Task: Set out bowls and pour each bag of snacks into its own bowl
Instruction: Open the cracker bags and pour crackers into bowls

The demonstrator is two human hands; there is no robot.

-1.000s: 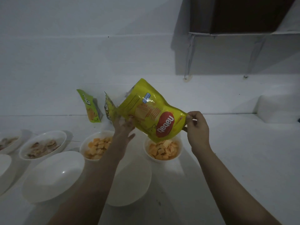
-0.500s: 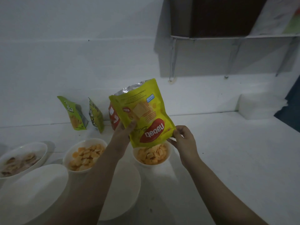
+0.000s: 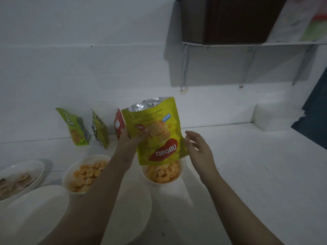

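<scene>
My left hand (image 3: 131, 141) grips a yellow Nabati snack bag (image 3: 155, 131) by its left side, logo upside down, its silver open mouth pointing up. The bag hangs just above a small white bowl (image 3: 182, 174) filled with orange snack pieces. My right hand (image 3: 198, 149) hovers beside the bag's right edge, fingers relaxed and spread, holding nothing. A second white bowl (image 3: 70, 172) with orange pieces sits to the left. Two white bowls with nothing in them lie nearer me, one at the lower left (image 3: 31, 213) and one (image 3: 134, 209) between my arms.
Three more snack bags stand against the back wall: a green one (image 3: 74, 128), another green one (image 3: 100, 129) and a red one (image 3: 119, 125). An oval dish (image 3: 36, 167) with brownish snacks sits far left. A white block (image 3: 276, 119) rests at the right; a shelf (image 3: 247, 43) hangs above.
The bag has swung from tilted to nearly vertical with its mouth up. My right hand has let go of the bag's bottom corner and opened beside it.
</scene>
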